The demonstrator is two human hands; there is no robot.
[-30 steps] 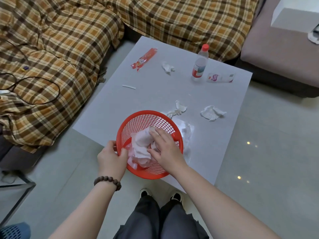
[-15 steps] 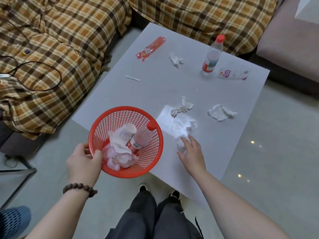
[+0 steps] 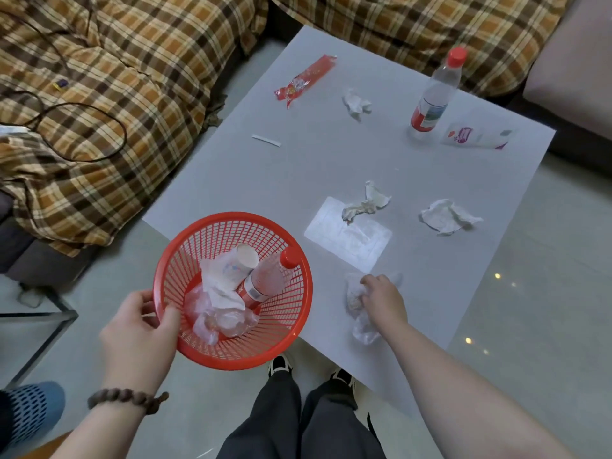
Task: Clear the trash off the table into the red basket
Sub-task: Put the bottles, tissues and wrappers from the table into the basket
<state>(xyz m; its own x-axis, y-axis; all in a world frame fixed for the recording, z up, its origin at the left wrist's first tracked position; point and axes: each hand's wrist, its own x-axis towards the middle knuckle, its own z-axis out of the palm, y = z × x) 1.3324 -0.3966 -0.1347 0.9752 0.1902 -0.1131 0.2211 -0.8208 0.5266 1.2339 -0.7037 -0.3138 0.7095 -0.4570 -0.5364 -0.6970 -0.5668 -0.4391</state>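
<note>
Part of the crumpled plastic (image 3: 359, 313) is covered by the right hand (image 3: 384, 298), so how tightly it's gripped can't be made out. The basket (image 3: 291, 313) rim is hidden under the left hand (image 3: 139, 329). The bottle (image 3: 265, 281) inside is half buried by tissue (image 3: 220, 279). The label on the far packet (image 3: 477, 137) is way too small to be read. The blue shoe (image 3: 29, 409) gets cut off at the left edge.

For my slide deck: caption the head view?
Left hand holds red basket; right hand grabs crumpled plastic on table.

Open tabletop (image 3: 298, 180) between scattered litter
</note>
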